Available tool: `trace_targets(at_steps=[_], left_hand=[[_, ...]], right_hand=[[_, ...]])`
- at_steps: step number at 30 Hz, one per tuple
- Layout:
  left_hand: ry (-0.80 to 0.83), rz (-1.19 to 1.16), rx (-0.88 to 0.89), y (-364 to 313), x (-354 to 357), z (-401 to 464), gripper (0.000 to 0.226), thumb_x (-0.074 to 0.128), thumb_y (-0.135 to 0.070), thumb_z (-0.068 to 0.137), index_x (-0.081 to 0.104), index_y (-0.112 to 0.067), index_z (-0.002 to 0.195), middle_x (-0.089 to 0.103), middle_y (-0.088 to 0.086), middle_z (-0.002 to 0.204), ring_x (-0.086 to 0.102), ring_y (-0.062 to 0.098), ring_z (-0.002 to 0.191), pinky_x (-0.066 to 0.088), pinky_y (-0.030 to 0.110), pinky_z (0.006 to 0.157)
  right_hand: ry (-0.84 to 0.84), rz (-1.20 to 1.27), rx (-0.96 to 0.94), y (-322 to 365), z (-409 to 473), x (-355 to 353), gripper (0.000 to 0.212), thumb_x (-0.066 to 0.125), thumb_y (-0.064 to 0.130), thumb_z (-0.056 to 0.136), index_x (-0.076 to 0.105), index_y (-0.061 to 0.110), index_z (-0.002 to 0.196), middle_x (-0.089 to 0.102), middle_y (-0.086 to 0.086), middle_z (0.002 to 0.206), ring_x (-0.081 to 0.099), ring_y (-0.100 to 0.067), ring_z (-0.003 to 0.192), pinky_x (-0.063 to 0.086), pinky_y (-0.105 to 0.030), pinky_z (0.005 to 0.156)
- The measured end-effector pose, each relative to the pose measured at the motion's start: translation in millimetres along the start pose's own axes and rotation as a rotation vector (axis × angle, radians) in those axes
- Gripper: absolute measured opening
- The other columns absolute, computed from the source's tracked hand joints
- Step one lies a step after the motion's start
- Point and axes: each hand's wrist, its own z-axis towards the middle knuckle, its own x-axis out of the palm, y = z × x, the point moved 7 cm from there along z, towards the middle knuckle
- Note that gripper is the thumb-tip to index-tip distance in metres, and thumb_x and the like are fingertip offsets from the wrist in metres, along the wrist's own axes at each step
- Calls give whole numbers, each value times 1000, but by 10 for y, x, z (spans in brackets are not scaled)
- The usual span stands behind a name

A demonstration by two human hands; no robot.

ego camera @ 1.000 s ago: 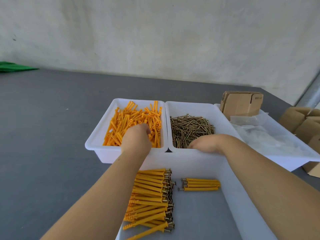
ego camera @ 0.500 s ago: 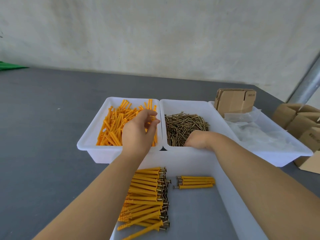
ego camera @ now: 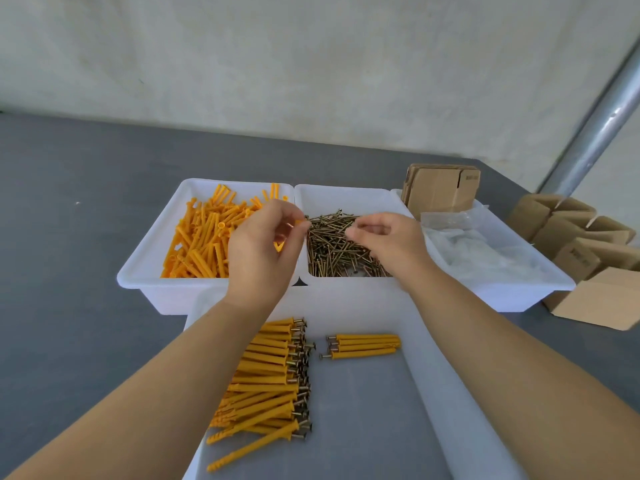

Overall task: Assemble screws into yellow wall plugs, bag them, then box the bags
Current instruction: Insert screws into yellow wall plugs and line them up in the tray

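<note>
Backdrop: pale rough wall behind a dark grey surface (ego camera: 69,237); a metal pole (ego camera: 595,126) slants at the right edge.
Plug tray: white tray (ego camera: 145,271) at back left, heaped with loose yellow wall plugs (ego camera: 197,244).
Screw tray: white tray (ego camera: 346,197) just beside it on the right, holding a pile of brass-coloured screws (ego camera: 332,251).
Bag tray: third white tray (ego camera: 540,275) further right, with clear plastic bags (ego camera: 485,247) and flat cardboard (ego camera: 440,188) leaning at its far end.
Near tray: white tray (ego camera: 433,393) closest to the person, with a large stack of assembled plugs (ego camera: 266,375) on its left and a row of four assembled plugs (ego camera: 363,346) apart from it at the middle.
Left hand (ego camera: 259,251): raised over the seam between plug and screw trays, fingers curled around a yellow plug (ego camera: 278,245), tips pinched together near its end.
Right hand (ego camera: 388,240): above the screws, fingers curled with thumb and forefinger together; whether they pinch a screw cannot be told.
Boxes: folded cardboard boxes (ego camera: 581,237) on the surface at far right.
</note>
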Motion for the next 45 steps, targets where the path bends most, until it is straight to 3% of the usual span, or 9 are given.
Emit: trace_targets(at_steps=[2, 5, 10, 13, 16, 21, 26, 33, 45], left_hand=[[5, -48, 84, -162, 23, -38, 1, 65, -11, 94, 65, -12, 94, 65, -5, 82, 64, 15, 74, 54, 33, 68], [150, -198, 33, -269, 221, -172, 8, 67, -10, 92, 64, -17, 91, 66, -6, 77, 65, 13, 67, 52, 24, 62], [354, -357, -449, 22, 511, -318, 25, 71, -7, 89, 54, -16, 105, 73, 6, 73, 71, 21, 58, 53, 28, 55], [429, -362, -544, 109, 564, -343, 32, 70, -9, 91, 48, -17, 113, 74, 7, 73, 72, 23, 58, 58, 34, 53], [495, -323, -552, 123, 607, -361, 30, 69, -8, 91, 49, -18, 111, 74, 7, 72, 73, 23, 59, 58, 35, 55], [515, -322, -555, 137, 606, -345, 28, 67, -9, 93, 50, -16, 114, 75, 7, 76, 74, 22, 63, 61, 40, 60], [553, -335, -536, 109, 614, -354, 29, 68, -10, 92, 50, -17, 114, 75, 6, 76, 74, 22, 63, 61, 38, 61], [572, -354, -548, 134, 623, -369, 24, 67, -10, 93, 52, -19, 109, 75, 6, 76, 74, 22, 64, 58, 34, 59], [607, -365, -539, 110, 604, -382, 25, 65, -11, 95, 51, -20, 114, 76, 7, 80, 74, 22, 67, 61, 36, 63]], right_hand=[[-141, 29, -175, 173, -113, -32, 5, 72, 33, 90, 71, 31, 86, 70, 14, 77, 65, -1, 73, 51, -22, 68], [-254, 94, -360, 368, -242, -92, 20, 58, 29, 98, 68, 24, 81, 63, 15, 66, 56, -1, 61, 44, -18, 62], [-171, 254, -200, 219, -255, -10, 23, 53, 20, 102, 67, 22, 84, 66, 9, 65, 62, -8, 61, 52, -24, 54], [-149, 251, -107, 59, -244, 37, 20, 54, 18, 101, 70, 19, 89, 66, 10, 64, 64, -7, 62, 55, -26, 59], [-215, 356, -80, 27, -200, -57, 17, 55, 16, 101, 69, 20, 92, 68, 7, 65, 66, -9, 62, 55, -26, 61], [-80, 276, -143, 85, -250, 90, 16, 57, 10, 99, 67, 22, 103, 72, 2, 74, 72, -14, 70, 56, -23, 63], [-203, 330, -174, 135, -294, 17, 16, 58, 10, 99, 63, 25, 98, 74, 1, 77, 75, -16, 74, 57, -24, 62], [-261, 408, -196, 140, -345, -29, 7, 56, 10, 101, 62, 14, 101, 75, -6, 80, 76, -21, 77, 60, -28, 63], [-104, 386, -217, 181, -324, -43, 9, 57, 8, 99, 63, 14, 97, 75, -6, 79, 75, -25, 75, 59, -30, 64]])
